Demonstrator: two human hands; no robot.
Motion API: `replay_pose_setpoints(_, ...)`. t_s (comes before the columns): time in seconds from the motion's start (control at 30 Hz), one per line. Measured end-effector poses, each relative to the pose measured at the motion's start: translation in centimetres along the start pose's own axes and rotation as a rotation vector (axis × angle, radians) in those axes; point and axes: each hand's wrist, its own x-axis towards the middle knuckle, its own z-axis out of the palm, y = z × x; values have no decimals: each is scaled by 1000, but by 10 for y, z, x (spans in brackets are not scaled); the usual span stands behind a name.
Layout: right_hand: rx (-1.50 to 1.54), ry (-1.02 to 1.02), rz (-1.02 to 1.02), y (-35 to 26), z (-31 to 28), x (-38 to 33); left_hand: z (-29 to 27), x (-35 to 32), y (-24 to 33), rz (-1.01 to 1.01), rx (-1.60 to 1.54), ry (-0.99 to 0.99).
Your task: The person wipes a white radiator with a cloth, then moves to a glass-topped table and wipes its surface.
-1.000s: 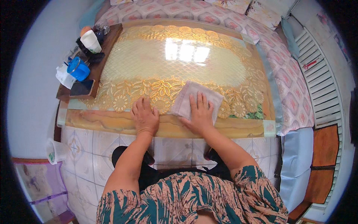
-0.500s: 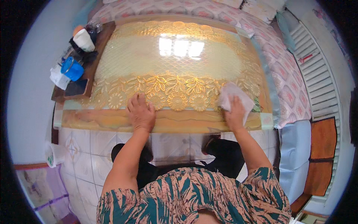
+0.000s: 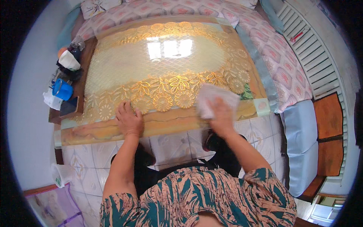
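Note:
My left hand [image 3: 129, 119] rests on the near edge of a table, its fingers spread and holding nothing. Under my right hand [image 3: 222, 118] lies a pale pinkish-white cloth [image 3: 205, 99], pressed on the tabletop near the front right; the hand is slightly blurred. A gold floral lace tablecloth [image 3: 177, 82] lies beneath a clear, glossy cover, which reflects a bright window. The cover's near strip [image 3: 166, 120] shows a yellow-brown marbled surface below.
On the table's left, a dark wooden tray [image 3: 87, 60] holds a blue cup [image 3: 62, 89], a white cup [image 3: 69, 60], tissues and a dark flat object. A patterned sofa cover [image 3: 280, 72] wraps the far and right sides. A white bin [image 3: 62, 175] stands lower left.
My right hand has slid the cloth leftward over the tabletop. My left hand stays at the near edge. The whole view has turned a little, so the table sits tilted.

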Motion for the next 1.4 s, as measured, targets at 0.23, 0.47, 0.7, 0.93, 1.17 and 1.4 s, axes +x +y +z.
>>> replay_pose_setpoints(0.23, -181, 124, 638, 89, -11, 10, -2, 1, 11, 8, 16, 4)
replay_pose_setpoints(0.47, 125, -1, -158, -86, 27, 67, -9, 2, 14, 4, 11, -37)
replay_pose_setpoints(0.7, 357, -124, -417, -172, 50, 137, -12, 2, 8, 27, -4, -25)
replay_pose_setpoints(0.93, 116, -61, -109, -78, 50, 193, -9, 1, 7, 27, -26, -14)
replay_pose_setpoints(1.17, -95, 61, 383, 100, 9, 121, -7, 1, 10, 3, -52, -7)
replay_pose_setpoints(1.4, -156, 69, 452, 85, -10, 6, -8, 2, 11, -1, -52, -26)
